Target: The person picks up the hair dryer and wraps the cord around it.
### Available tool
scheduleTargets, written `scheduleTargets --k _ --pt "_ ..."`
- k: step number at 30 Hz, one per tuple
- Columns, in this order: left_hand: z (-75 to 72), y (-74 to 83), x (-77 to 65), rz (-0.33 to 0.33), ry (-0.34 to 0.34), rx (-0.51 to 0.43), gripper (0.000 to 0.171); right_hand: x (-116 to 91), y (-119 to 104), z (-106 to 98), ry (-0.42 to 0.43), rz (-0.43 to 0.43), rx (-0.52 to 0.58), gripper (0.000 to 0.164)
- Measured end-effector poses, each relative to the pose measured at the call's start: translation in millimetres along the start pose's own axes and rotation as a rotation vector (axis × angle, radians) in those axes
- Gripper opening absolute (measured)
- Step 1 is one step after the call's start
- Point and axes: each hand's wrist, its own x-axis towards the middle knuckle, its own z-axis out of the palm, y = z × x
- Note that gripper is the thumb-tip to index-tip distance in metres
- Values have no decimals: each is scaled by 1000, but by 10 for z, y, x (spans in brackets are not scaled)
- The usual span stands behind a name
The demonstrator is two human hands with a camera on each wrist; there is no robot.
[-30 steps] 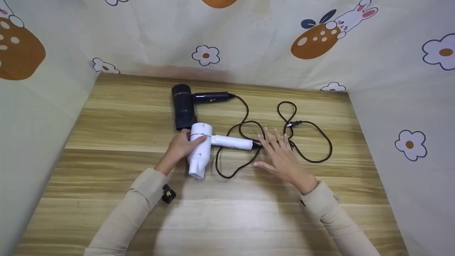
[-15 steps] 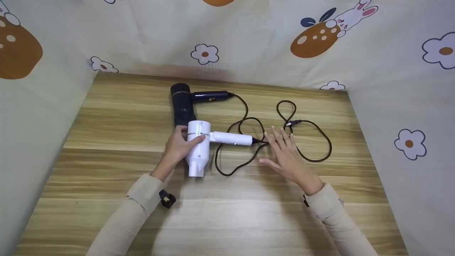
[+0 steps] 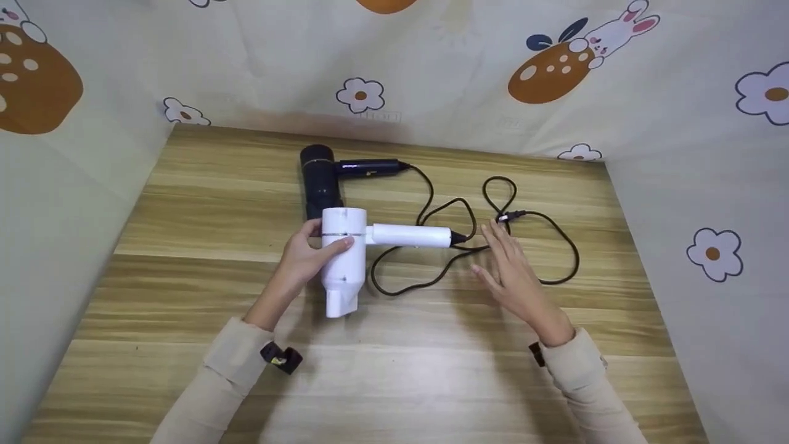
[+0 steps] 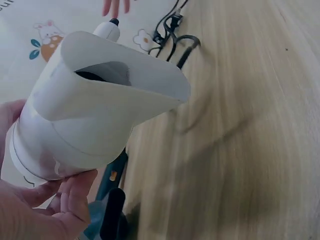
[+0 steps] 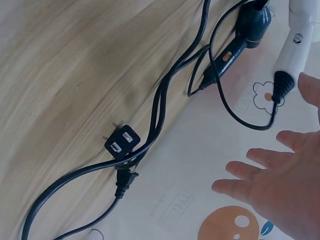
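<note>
My left hand (image 3: pixel 299 259) grips the barrel of a white hair dryer (image 3: pixel 344 265), thumb across its front. The dryer is held above the table, nozzle toward me and handle pointing right. In the left wrist view, the open mouth of its nozzle (image 4: pixel 125 75) faces the camera. My right hand (image 3: pixel 518 287) hovers right of the handle's end with fingers extended, holding nothing. In the right wrist view, the black cord (image 5: pixel 245 121) leaves the white handle near those fingers. Behind the white dryer lies a dark navy hair dryer (image 3: pixel 320 179), its nozzle end partly hidden.
Black cords (image 3: pixel 404 291) loop over the wooden table (image 3: pixel 203 203) beneath and right of the white dryer. Two black plugs (image 5: pixel 122 141) lie together among them in the right wrist view. A printed cloth (image 3: pixel 431 74) walls the back and both sides.
The white dryer has been raised and its handle levelled, drawing its cord along. My right hand has moved right, away from the handle end. The dark dryer stays in place.
</note>
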Motion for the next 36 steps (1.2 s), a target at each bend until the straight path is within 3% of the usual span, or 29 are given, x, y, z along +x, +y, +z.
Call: scheduleTargets --k 10,15,18,26,30,33,35,36 --pt "54 183 -228 99 -24 -187 64 20 -35 -125 165 78 389 64" --pt "108 241 -322 231 36 -250 60 93 -88 -115 209 17 574 60" --pt "133 275 -375 275 52 -281 61 128 -117 -80 238 -29 662 57" --pt "179 321 -454 253 -6 -353 55 184 -224 -112 372 110 909 51" --pt "203 323 -495 262 -52 -385 55 211 -250 -80 430 92 934 42" --pt "219 333 -521 283 -76 -407 58 233 -276 -5 432 72 994 44" --pt "230 340 -532 294 -85 -425 58 249 -295 67 398 62 1095 51" --pt "235 343 -536 298 -85 -437 59 266 -169 215 361 29 1181 51"
